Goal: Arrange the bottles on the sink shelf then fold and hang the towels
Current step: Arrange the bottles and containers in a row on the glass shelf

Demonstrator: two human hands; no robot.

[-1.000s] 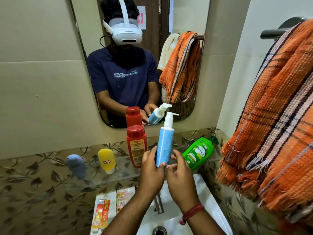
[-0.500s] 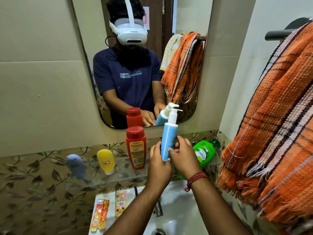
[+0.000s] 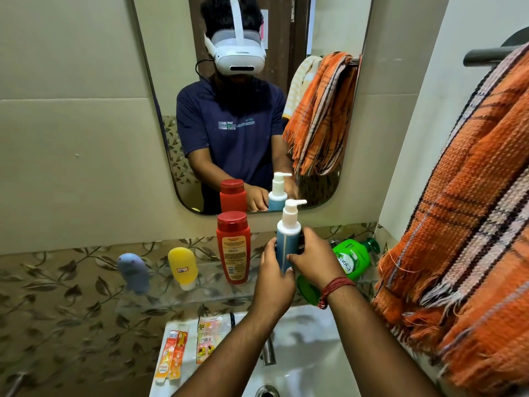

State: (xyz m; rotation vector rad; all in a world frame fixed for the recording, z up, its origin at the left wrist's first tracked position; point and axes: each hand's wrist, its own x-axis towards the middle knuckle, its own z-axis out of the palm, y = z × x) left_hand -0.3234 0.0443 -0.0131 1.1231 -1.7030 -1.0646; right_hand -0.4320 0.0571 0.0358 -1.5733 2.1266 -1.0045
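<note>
Upright, a blue pump bottle (image 3: 287, 242) is gripped by both the left hand (image 3: 273, 277) and right hand (image 3: 313, 257). It seems to rest on the glass shelf (image 3: 160, 293), right of a red bottle (image 3: 233, 247).

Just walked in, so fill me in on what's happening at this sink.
A person is sorting bottles on the glass shelf above the sink. Both hands grip the blue pump bottle, left hand and right hand, holding it upright beside the red bottle. A grey bottle and a yellow one stand further left; the green bottle leans on the right. The orange towel hangs unfolded.
</note>
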